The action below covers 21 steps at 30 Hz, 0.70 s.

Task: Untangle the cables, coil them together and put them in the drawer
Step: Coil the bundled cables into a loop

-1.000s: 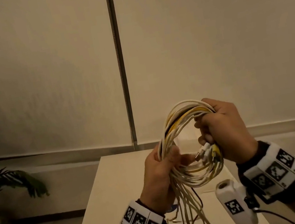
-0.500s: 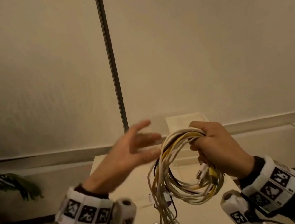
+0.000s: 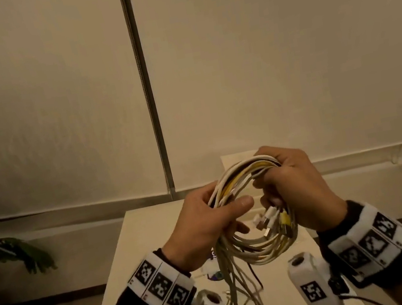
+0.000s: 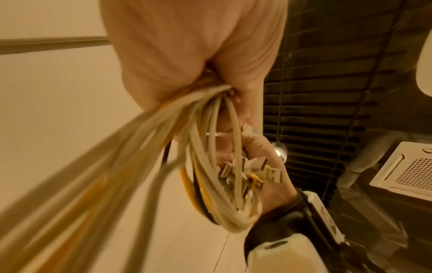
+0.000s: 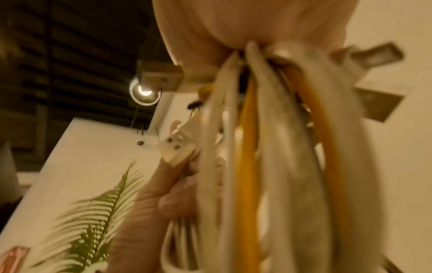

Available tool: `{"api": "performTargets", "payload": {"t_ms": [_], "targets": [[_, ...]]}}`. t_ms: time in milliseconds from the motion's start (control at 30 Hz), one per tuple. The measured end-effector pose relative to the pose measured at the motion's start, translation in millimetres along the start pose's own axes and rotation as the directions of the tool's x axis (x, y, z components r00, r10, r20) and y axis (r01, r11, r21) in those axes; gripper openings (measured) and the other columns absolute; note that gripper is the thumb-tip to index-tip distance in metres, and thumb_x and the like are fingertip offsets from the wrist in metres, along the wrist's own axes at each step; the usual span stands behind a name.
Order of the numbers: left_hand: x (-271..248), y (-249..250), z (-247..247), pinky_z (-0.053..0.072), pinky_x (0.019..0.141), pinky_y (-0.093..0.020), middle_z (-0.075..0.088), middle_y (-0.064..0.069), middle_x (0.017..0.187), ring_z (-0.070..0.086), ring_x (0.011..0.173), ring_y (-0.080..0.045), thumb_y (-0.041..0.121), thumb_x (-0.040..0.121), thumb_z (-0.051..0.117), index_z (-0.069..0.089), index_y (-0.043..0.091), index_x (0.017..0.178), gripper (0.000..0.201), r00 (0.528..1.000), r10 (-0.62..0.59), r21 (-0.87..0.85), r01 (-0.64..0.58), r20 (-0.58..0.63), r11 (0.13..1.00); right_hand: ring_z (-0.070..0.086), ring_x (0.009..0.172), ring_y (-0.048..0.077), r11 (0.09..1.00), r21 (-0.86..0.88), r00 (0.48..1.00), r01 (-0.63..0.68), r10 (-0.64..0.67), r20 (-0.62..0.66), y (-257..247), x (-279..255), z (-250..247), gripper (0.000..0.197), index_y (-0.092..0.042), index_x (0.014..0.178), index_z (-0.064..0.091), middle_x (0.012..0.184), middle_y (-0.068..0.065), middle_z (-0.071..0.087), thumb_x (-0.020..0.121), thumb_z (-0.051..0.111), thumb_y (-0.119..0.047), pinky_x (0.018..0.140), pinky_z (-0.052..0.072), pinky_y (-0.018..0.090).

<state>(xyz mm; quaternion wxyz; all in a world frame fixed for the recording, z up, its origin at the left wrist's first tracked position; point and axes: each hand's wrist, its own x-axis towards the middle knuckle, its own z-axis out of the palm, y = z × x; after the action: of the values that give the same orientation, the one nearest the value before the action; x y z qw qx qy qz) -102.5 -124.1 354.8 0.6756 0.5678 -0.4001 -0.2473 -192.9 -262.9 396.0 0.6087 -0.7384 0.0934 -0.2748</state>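
White and yellow cables (image 3: pixel 254 247) looped in a coil, loose ends dangling

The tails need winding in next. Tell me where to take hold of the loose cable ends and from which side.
Grip the loose cable ends just below the coil, where they hang bunched. Come in from the left, since the left hand is already beside them and the right hand grips the coil.

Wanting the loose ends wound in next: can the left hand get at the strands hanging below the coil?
Probably yes. The hanging strands drop straight below the left hand, nothing between, but it grips the coil and must let go first.
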Motion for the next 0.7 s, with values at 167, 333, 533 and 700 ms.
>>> {"api": "performTargets", "payload": {"t_ms": [167, 333, 533, 700], "targets": [[-7.2, -19.1, 6.1, 0.058, 0.085, -0.044, 0.068, -0.006, 0.079, 0.068, 0.079, -0.029, 0.016, 0.078, 0.073, 0.073, 0.016, 0.101, 0.022, 0.984, 0.062, -0.178, -0.091, -0.166, 0.98, 0.028, 0.036, 0.018, 0.98, 0.198, 0.996, -0.011, 0.029, -0.089, 5.3, 3.1, 0.3, 0.02, 0.004, 0.069, 0.05, 0.048, 0.008, 0.036, 0.073, 0.039, 0.02, 0.045, 0.035, 0.033], [-14.5, -45.0, 12.8, 0.056, 0.088, -0.047, 0.07, -0.021, 0.1, 0.066, 0.1, -0.041, 0.027, 0.069, 0.077, 0.072, 0.013, 0.097, 0.031, 0.968, 0.046, -0.2, -0.098, -0.248, 0.975, 0.022, 0.034, 0.015, 0.908, 0.412, 0.974, -0.074, 0.155, -0.165, 8.4, 6.8, 2.0, 0.027, -0.004, 0.069, 0.045, 0.039, -0.001, 0.031, 0.076, 0.031, 0.018, 0.043, 0.032, 0.028], [-12.3, -54.6, 28.9, 0.056, 0.081, -0.045, 0.07, -0.028, 0.099, 0.067, 0.094, -0.043, 0.013, 0.065, 0.076, 0.073, 0.013, 0.081, 0.016, 0.942, -0.025, -0.373, -0.109, -0.336, 0.921, 0.024, 0.035, 0.017, 0.896, 0.443, 0.953, 0.008, 0.128, -0.276, 18.3, 6.6, 17.5, 0.028, -0.005, 0.074, 0.049, 0.043, 0.003, 0.031, 0.076, 0.03, 0.017, 0.04, 0.033, 0.029], [-4.4, -57.6, 28.8, 0.049, 0.098, -0.056, 0.064, -0.031, 0.119, 0.061, 0.111, -0.047, 0.023, 0.078, 0.077, 0.063, -0.001, 0.119, 0.049, 0.944, -0.053, -0.539, -0.139, -0.325, 0.831, 0.027, 0.036, 0.017, 0.838, 0.546, 0.918, 0.023, 0.198, -0.343, 33.8, 9.1, 22.4, 0.027, -0.006, 0.07, 0.05, 0.043, 0.004, 0.029, 0.079, 0.035, 0.015, 0.041, 0.039, 0.028]]}}
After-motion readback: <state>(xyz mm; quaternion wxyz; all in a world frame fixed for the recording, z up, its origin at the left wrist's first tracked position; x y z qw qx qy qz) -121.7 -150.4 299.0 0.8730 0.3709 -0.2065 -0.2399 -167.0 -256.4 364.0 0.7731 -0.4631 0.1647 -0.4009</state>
